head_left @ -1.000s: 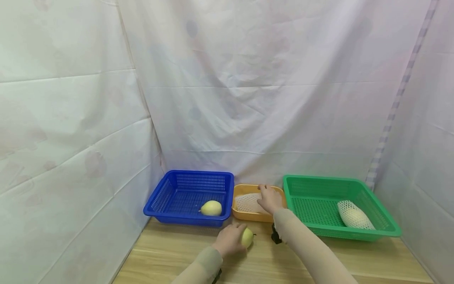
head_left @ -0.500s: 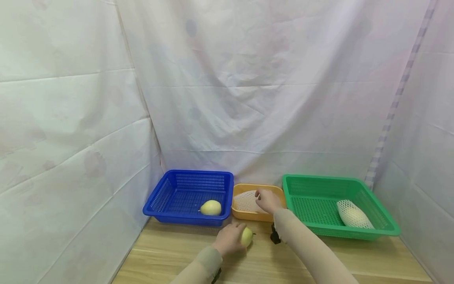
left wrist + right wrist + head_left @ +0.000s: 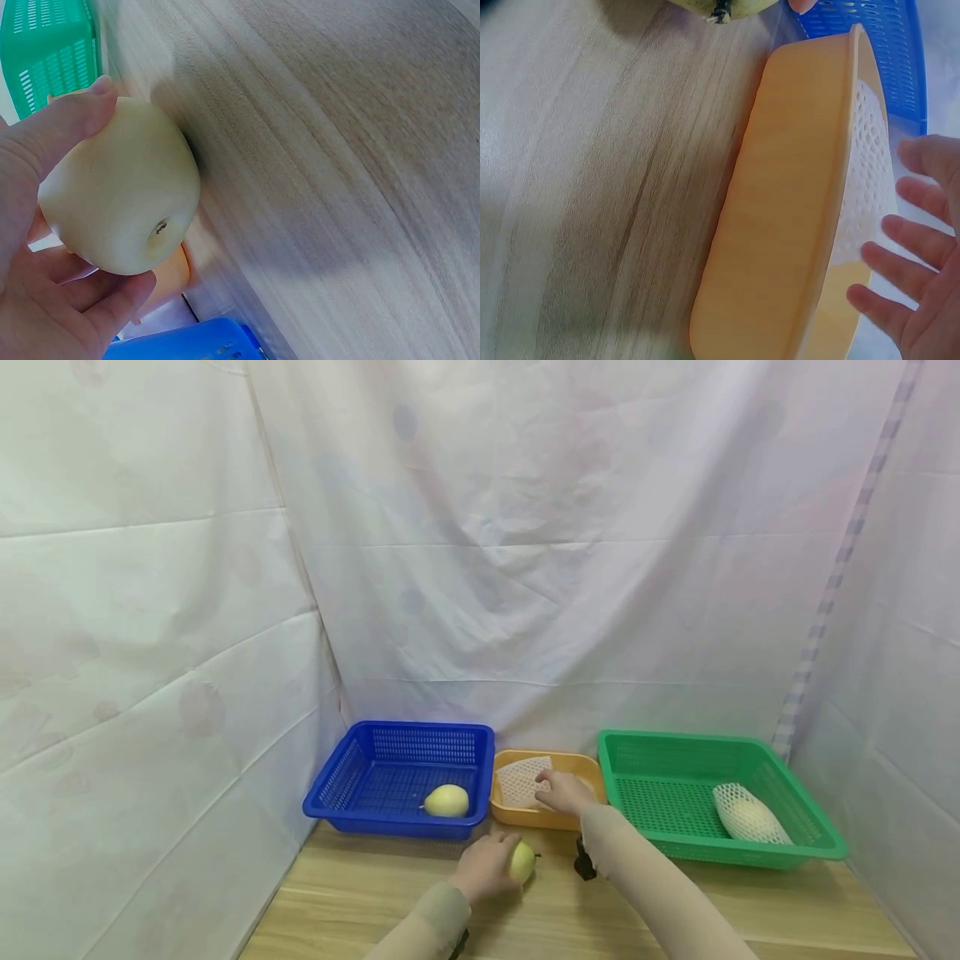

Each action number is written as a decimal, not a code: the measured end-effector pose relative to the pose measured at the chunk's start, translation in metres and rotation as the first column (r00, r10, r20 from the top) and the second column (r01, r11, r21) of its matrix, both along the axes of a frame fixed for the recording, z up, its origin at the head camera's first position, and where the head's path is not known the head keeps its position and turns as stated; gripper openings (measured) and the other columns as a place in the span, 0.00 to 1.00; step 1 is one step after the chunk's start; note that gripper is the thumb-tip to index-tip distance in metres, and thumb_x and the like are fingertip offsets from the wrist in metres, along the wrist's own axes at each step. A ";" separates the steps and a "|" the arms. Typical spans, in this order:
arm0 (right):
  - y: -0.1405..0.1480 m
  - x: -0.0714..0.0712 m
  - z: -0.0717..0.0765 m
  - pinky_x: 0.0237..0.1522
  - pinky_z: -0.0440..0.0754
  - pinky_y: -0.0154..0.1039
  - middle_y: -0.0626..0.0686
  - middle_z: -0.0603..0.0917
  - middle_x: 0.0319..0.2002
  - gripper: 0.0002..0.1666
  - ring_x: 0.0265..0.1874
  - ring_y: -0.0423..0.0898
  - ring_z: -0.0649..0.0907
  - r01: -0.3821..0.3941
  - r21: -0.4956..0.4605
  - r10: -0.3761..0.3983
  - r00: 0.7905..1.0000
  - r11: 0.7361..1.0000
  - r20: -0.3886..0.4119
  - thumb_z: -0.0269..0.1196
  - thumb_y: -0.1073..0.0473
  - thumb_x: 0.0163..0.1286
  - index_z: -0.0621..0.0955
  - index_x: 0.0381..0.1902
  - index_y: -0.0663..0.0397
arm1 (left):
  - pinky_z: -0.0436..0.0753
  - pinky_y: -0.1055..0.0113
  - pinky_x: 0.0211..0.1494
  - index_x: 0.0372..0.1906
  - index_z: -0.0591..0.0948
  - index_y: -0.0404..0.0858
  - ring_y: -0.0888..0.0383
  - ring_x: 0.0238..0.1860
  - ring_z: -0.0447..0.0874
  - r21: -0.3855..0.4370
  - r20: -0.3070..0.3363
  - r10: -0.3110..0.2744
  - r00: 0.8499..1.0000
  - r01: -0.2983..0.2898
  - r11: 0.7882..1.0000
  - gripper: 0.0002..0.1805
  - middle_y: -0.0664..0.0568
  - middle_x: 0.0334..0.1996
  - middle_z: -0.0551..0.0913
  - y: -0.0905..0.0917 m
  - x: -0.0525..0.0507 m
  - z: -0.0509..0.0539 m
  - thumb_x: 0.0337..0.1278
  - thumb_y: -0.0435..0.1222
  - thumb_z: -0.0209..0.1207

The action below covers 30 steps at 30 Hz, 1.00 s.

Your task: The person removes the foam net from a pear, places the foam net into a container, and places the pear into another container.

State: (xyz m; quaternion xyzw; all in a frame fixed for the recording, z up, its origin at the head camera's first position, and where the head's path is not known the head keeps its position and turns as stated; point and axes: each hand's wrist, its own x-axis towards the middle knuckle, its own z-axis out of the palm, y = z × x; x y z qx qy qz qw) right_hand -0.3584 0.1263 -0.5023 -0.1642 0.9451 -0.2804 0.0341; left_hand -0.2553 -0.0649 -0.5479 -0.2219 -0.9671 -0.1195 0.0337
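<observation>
My left hand holds a pale yellow-green pear low over the wooden table. In the left wrist view, thumb and fingers curl round the pear, its blossom end facing the camera. My right hand is over a small orange-yellow tray. Inside that tray lies a white foam fruit net. The right wrist view shows the fingers spread beside the net, with nothing visible between them. Whether a fingertip touches the net is unclear.
A blue basket at left contains another pear. The green basket at right contains a pear in a foam net. Fabric curtains hang behind and at both sides of the wooden table.
My right hand has shifted slightly left and lower over the tray. The foam net's outline has changed, with its right end now angled upward. The left hand and pear stay still.
</observation>
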 end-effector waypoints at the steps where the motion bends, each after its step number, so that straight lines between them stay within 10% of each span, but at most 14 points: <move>1: 0.002 0.000 0.000 0.53 0.75 0.58 0.61 0.79 0.57 0.23 0.54 0.59 0.79 -0.001 -0.002 0.001 1.000 1.000 -0.001 0.61 0.54 0.69 0.77 0.58 0.58 | 0.79 0.58 0.48 0.60 0.77 0.40 0.51 0.46 0.80 0.002 0.002 -0.005 1.000 0.005 1.000 0.42 0.48 0.51 0.80 0.001 0.000 0.000 0.33 0.49 0.76; 18: 0.015 0.000 0.007 0.58 0.72 0.55 0.56 0.75 0.62 0.27 0.60 0.56 0.75 -0.046 0.049 0.049 0.995 0.998 -0.082 0.63 0.51 0.67 0.75 0.62 0.51 | 0.79 0.58 0.50 0.62 0.76 0.41 0.51 0.49 0.80 -0.002 0.007 -0.011 1.000 0.011 1.000 0.42 0.48 0.54 0.80 0.003 0.000 0.004 0.37 0.51 0.74; 30: 0.058 0.026 0.029 0.56 0.73 0.59 0.55 0.74 0.63 0.29 0.59 0.56 0.75 -0.045 0.090 0.063 0.976 0.995 -0.208 0.61 0.42 0.68 0.75 0.63 0.49 | 0.80 0.59 0.46 0.62 0.76 0.40 0.52 0.46 0.80 -0.002 0.013 -0.002 1.000 0.002 1.000 0.43 0.49 0.52 0.81 -0.002 0.001 0.006 0.35 0.51 0.75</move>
